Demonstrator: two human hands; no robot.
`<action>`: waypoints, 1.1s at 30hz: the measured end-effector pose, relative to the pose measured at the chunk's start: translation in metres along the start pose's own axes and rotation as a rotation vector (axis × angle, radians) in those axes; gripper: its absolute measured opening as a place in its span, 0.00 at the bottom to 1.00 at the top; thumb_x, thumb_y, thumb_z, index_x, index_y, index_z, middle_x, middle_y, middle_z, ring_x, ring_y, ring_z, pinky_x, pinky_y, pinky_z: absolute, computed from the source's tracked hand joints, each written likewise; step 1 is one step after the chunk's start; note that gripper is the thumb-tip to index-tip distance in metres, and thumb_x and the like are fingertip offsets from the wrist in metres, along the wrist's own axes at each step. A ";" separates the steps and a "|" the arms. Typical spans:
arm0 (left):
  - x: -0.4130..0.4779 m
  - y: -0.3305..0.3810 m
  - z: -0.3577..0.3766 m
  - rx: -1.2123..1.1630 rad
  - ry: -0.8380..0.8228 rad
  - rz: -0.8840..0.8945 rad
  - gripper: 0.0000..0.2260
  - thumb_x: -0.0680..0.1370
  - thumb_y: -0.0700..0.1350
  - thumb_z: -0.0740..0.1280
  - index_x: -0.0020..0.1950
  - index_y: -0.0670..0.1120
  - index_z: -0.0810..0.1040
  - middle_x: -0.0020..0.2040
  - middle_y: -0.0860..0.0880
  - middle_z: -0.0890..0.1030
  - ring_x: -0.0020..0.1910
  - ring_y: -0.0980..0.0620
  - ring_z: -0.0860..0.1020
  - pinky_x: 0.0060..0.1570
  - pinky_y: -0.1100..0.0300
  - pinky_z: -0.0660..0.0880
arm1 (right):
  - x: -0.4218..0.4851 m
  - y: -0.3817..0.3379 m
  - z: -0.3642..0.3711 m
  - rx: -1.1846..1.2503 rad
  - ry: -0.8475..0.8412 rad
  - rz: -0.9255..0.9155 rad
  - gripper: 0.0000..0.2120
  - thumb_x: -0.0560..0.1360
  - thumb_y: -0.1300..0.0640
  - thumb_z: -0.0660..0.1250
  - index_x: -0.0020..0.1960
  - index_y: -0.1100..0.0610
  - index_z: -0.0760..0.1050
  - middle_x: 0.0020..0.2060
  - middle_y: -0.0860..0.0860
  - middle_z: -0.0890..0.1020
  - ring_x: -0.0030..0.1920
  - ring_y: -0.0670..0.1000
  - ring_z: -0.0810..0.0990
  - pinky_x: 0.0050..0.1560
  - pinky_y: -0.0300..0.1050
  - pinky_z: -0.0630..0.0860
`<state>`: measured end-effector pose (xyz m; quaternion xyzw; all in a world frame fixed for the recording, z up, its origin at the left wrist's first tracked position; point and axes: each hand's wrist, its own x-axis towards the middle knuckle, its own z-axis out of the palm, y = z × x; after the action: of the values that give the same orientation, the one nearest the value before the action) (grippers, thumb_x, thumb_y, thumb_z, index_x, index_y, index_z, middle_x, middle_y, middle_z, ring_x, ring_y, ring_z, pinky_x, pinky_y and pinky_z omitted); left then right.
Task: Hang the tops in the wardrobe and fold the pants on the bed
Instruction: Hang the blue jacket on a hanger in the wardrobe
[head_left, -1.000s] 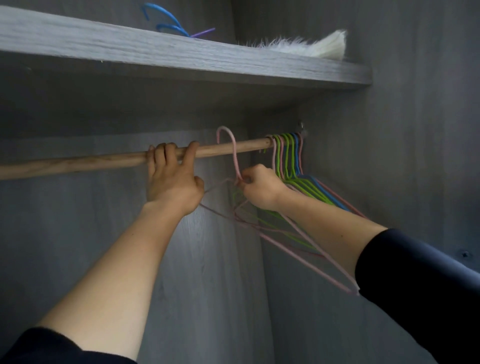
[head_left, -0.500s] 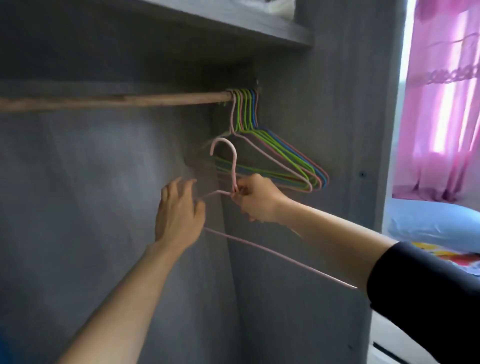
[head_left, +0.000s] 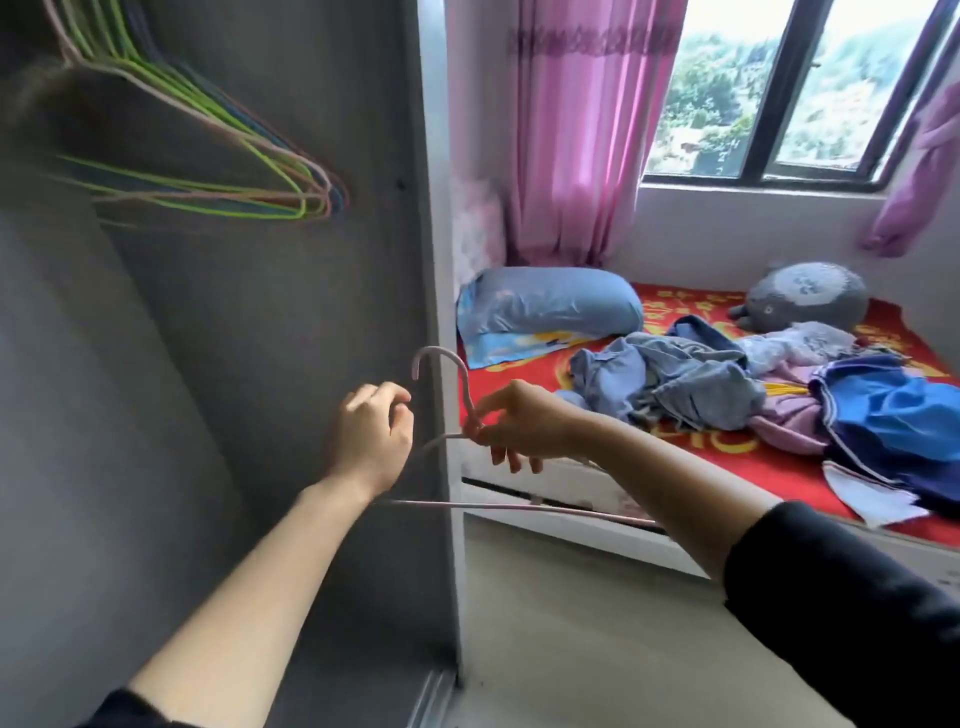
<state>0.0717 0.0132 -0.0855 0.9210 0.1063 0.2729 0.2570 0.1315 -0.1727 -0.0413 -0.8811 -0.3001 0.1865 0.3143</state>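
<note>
My right hand (head_left: 519, 423) pinches the neck of a pink wire hanger (head_left: 441, 358), just outside the grey wardrobe (head_left: 311, 291). The hanger's hook points up and its bottom bar runs under both wrists. Beside the hanger's left shoulder, my left hand (head_left: 371, 436) has its fingers loosely curled and holds nothing that I can see. Several green, pink and blue hangers (head_left: 218, 156) hang inside the wardrobe at the upper left. On the bed (head_left: 727, 441) with a red cover lies a heap of clothes: denim pieces (head_left: 685, 379), a lilac garment (head_left: 784, 423) and a bright blue garment (head_left: 893, 415).
The wardrobe's side panel (head_left: 434, 234) stands between the hanging space and the bed. A blue pillow (head_left: 550, 306) and a grey plush toy (head_left: 810, 296) lie at the head of the bed. Pink curtains (head_left: 571, 130) flank the window (head_left: 789, 88). Bare floor (head_left: 597, 639) lies below.
My right hand took the pink hanger off the rail and brought it down and right, out of the wardrobe. My left hand let go of the rail and dropped beside it. My view swung toward the bed.
</note>
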 end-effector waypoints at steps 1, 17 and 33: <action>-0.002 0.013 0.021 -0.023 -0.029 0.011 0.10 0.78 0.39 0.61 0.54 0.42 0.80 0.54 0.42 0.80 0.55 0.42 0.75 0.56 0.53 0.71 | -0.010 0.023 -0.009 0.013 0.009 0.035 0.06 0.78 0.58 0.65 0.52 0.54 0.79 0.32 0.51 0.81 0.24 0.46 0.78 0.22 0.36 0.72; 0.001 0.312 0.357 -0.152 -0.515 0.116 0.10 0.77 0.43 0.59 0.52 0.45 0.79 0.54 0.42 0.79 0.56 0.43 0.75 0.54 0.53 0.70 | -0.163 0.360 -0.194 0.080 0.339 0.420 0.02 0.77 0.53 0.67 0.47 0.50 0.78 0.31 0.50 0.80 0.26 0.45 0.77 0.21 0.35 0.70; 0.039 0.547 0.641 -0.197 -0.716 0.231 0.12 0.78 0.43 0.59 0.57 0.45 0.78 0.57 0.42 0.76 0.60 0.43 0.72 0.60 0.52 0.68 | -0.209 0.649 -0.354 0.152 0.643 0.688 0.05 0.76 0.58 0.60 0.48 0.53 0.75 0.35 0.44 0.75 0.36 0.49 0.77 0.32 0.44 0.77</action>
<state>0.4920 -0.7025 -0.2379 0.9347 -0.1214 -0.0298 0.3328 0.4246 -0.8679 -0.1846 -0.9169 0.1362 0.0189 0.3748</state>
